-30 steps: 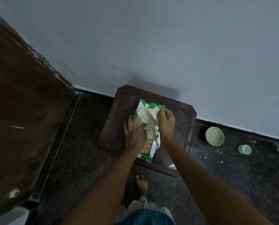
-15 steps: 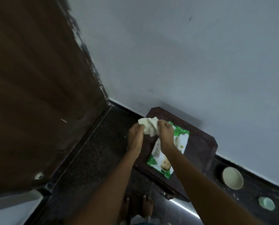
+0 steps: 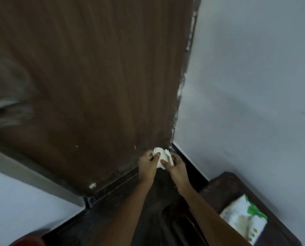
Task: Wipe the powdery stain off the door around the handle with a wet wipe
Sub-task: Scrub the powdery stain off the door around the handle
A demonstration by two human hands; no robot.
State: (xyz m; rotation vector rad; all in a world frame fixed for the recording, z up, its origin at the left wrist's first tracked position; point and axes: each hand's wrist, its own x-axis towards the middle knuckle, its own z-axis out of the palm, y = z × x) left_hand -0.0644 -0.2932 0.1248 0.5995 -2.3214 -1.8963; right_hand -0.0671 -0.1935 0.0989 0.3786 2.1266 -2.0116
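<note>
A brown wooden door [image 3: 95,77] fills the upper left of the head view. At its far left edge the handle [image 3: 4,110] shows as a grey blur, with a pale smear on the wood around it. Both hands hold a crumpled white wet wipe [image 3: 161,158] in front of the door's lower right corner. My left hand [image 3: 147,165] pinches its left side and my right hand [image 3: 175,167] its right side. The green and white wipe pack [image 3: 244,221] lies on a dark stool at the lower right.
A pale wall [image 3: 254,86] meets the door at the right. The dark stool [image 3: 228,189] stands against that wall, close to my right arm. A door frame [image 3: 32,176] runs along the lower left, above a dark stone floor [image 3: 112,210].
My hands lifted the wipe clear of the pack and carried it left toward the door. The view swung left and up, so the stool and pack slid to the lower right.
</note>
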